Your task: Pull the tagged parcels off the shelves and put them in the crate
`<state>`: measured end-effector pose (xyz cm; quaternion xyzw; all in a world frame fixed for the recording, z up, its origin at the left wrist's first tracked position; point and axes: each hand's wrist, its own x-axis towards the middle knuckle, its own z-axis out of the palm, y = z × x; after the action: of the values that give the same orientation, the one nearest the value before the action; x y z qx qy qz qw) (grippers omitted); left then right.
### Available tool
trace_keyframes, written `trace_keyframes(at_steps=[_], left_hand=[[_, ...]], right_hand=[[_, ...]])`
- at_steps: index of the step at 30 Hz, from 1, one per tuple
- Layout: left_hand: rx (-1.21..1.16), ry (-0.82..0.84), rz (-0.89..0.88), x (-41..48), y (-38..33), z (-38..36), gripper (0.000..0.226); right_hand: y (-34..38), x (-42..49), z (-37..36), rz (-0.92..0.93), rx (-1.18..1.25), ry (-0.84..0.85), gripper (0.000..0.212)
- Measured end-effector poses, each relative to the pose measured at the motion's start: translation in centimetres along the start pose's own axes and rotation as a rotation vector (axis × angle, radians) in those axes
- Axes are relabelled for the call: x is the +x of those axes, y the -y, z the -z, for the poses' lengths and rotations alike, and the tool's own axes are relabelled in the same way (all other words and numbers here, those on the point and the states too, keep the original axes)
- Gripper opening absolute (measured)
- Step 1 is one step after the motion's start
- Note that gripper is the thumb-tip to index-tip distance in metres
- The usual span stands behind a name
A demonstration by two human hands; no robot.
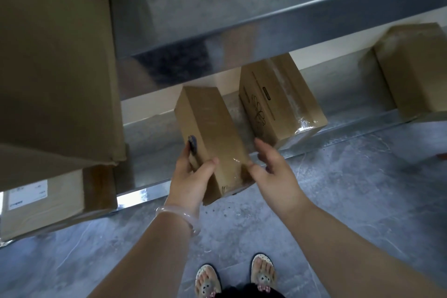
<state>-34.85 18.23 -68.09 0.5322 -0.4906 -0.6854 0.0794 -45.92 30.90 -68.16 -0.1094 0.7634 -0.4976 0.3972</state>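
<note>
The left hand clasps the near end of a tall, narrow brown cardboard parcel, thumb pressed on its top face and fingers wrapped round its left side, where a small dark round tag sits just above the fingertips. The right hand is half open, its thumb tip touching the parcel's lower right edge on a strip of clear tape, its fingers spread and lifted off the cardboard. The parcel tilts out over the front lip of the low grey metal shelf, its far end still above the shelf.

Just right of the grip, a second brown carton with a printed line drawing stands on the same shelf, near the right hand but apart from it. Further right, a third carton is blurred and cut by the frame edge. Left of the grip, a large carton fills the corner and hides part of a labelled box below it, whose label text is unreadable. No crate shows.
</note>
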Motion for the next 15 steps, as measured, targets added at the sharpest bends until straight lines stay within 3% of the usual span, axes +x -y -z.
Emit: trace_keyframes(at_steps=[2,5,11,15], left_hand=[[-0.061,0.072,0.014,-0.6,0.3,0.2,0.048],[-0.075,0.155,0.0,-1.1,0.9,0.4,0.043],[0.271,-0.049,-0.117,-1.6,1.2,1.2,0.033],[0.28,-0.017,-0.136,-1.8,1.5,1.0,0.044]], right_hand=[[0.2,0.4,0.4,-0.115,0.015,0.048,0.062],[0.7,0.5,0.1,-0.182,0.153,0.148,0.046],[0.3,-1.0,-1.3,0.012,0.011,0.112,0.044],[-0.2,-2.0,-2.3,0.166,-0.199,0.106,0.037]])
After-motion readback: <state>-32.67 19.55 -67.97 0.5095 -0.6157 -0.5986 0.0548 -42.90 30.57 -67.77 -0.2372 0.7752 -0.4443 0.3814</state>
